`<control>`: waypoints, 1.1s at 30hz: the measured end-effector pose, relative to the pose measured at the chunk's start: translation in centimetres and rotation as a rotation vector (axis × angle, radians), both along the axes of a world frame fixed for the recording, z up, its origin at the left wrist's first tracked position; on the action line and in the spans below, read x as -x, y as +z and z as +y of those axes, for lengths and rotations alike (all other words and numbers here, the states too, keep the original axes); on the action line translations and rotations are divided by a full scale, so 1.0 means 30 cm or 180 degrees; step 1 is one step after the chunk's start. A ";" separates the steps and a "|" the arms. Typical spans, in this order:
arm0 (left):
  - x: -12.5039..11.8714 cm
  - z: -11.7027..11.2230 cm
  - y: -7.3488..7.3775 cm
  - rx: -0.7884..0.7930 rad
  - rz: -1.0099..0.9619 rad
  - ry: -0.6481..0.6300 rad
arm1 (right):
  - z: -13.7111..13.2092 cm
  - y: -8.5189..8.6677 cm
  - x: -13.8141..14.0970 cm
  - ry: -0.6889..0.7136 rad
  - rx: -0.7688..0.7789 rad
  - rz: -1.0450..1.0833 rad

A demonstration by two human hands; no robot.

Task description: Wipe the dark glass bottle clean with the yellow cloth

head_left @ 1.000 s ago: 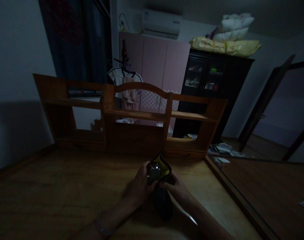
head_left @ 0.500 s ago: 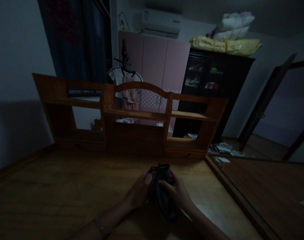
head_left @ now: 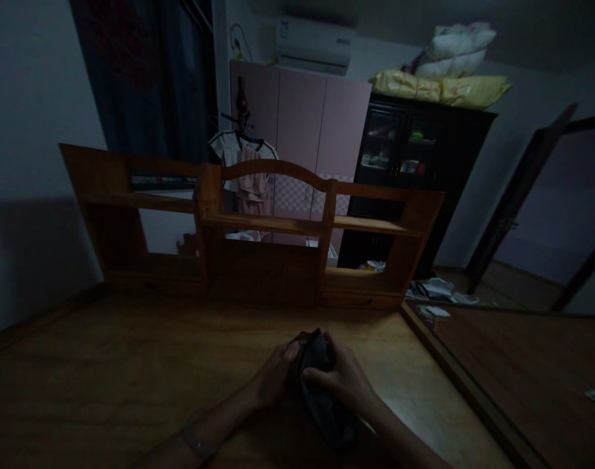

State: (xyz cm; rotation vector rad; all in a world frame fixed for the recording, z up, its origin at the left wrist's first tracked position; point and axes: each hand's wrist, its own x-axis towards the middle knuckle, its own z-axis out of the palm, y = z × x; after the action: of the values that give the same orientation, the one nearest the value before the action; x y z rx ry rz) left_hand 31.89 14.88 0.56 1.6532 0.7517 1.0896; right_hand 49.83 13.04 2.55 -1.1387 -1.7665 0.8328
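Both hands are on a dark, soft, pouch-like thing (head_left: 319, 400) just above the wooden desktop in the lower middle of the head view. It is too dark to make out its exact kind. My left hand (head_left: 272, 372) grips its left side, thumb on top near the upper end. On the other side my right hand (head_left: 345, 376) pinches the dark material, thumb across the face and fingers behind the far edge. The lower end of the thing hangs down toward me. A bracelet (head_left: 198, 443) circles my left wrist.
A wooden shelf unit (head_left: 262, 225) with small drawers stands along the desktop's (head_left: 145, 365) far edge. The wall (head_left: 38, 241) borders it at left. To the right, past a raised wooden edge (head_left: 453, 378), lies a lower brown surface (head_left: 517, 365) with some papers (head_left: 436, 311).
The dark pouch-like thing has tilted, its upper end now pointed and its lower end further down and right. My right hand has shifted its hold slightly; my left hand stays nearly in place.
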 end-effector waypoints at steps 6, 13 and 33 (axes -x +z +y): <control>0.002 -0.001 -0.019 0.0376 -0.0004 -0.0048 | 0.021 -0.013 -0.005 -0.0167 -0.0058 -0.0020; -0.011 0.021 -0.043 0.1099 -0.0825 -0.0235 | 0.039 -0.030 -0.015 -0.0273 0.0045 -0.0136; 0.040 0.025 -0.049 0.0341 -0.0233 0.0080 | -0.014 0.017 0.013 -0.0047 0.0010 -0.0254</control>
State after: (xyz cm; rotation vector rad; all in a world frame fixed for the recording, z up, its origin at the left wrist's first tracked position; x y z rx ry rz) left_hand 30.68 15.64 -0.89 1.5096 0.7718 1.1028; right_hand 49.45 12.63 3.06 -1.2005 -1.8203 0.7915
